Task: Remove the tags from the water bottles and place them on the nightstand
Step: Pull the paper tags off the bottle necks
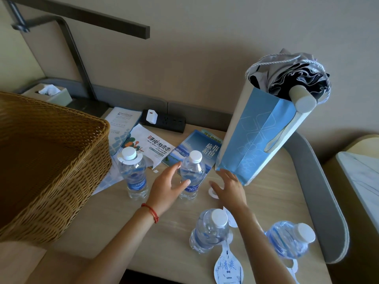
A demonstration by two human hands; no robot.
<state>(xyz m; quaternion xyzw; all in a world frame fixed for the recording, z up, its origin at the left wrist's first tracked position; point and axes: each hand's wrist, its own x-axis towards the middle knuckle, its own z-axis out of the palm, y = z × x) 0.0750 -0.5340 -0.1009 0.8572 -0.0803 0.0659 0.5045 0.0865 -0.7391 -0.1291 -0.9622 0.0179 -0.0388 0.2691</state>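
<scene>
A tall woven wicker basket (47,160) crowded the pale wooden nightstand (143,232) on the left, beside a clear plastic bottle still wearing its white paper tag (133,173). The left hand (168,187), fingers spread, touched the untagged middle bottle (191,175); steadying it low looked wise. The right hand (229,189), fingers splayed and holding nothing, covered a loose round white tag (212,192) just beside the blue paper bag (256,136), with two tagged bottles (211,230) near the front edge.

Beige wall (205,48) behind, grey padded panel (131,97) along its base. Light wood tabletop (143,232) with a curved grey edge. Dark lamp arm (82,17) overhead. Marble surface (361,181) right.
</scene>
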